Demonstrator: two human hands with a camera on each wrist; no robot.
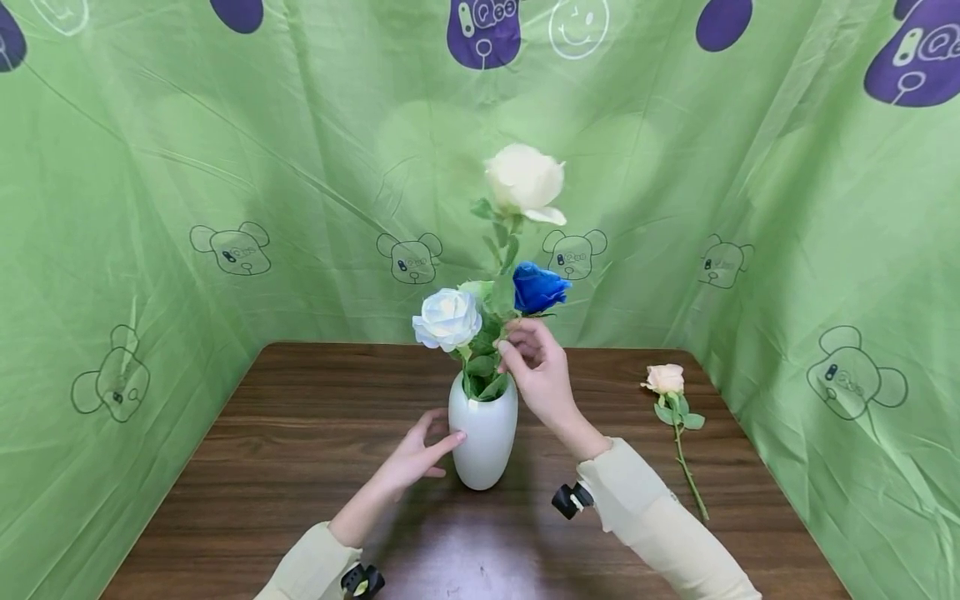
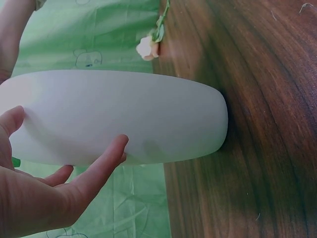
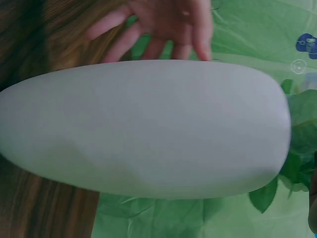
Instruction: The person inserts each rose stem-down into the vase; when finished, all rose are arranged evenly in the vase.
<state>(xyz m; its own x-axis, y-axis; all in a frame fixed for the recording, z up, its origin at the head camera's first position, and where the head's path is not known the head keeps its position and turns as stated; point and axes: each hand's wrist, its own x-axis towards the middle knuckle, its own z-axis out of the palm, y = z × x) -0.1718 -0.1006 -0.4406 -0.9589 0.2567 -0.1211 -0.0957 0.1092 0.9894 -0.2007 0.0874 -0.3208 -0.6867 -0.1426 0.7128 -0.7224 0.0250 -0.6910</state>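
A white vase point(image 1: 483, 446) stands upright on the table, holding a tall cream rose point(image 1: 525, 179), a pale blue rose point(image 1: 447, 319) and a deep blue rose point(image 1: 538, 287). My right hand point(image 1: 542, 371) pinches the blue rose's stem just under its bloom, above the vase mouth. Against the vase's left side rests my left hand point(image 1: 414, 454), fingers spread and fairly straight; the left wrist view shows its fingertips touching the vase wall point(image 2: 124, 114). Green leaves point(image 1: 483, 367) crowd the opening and hide the lower stems. In the right wrist view the vase covers most of the scene.
A peach rose point(image 1: 664, 379) with a leafy stem lies on the right side of the brown wooden table point(image 1: 300, 433). Green printed cloth point(image 1: 322, 167) walls the table at the back and both sides. Each sleeve's wrist carries a small black camera point(image 1: 572, 500).
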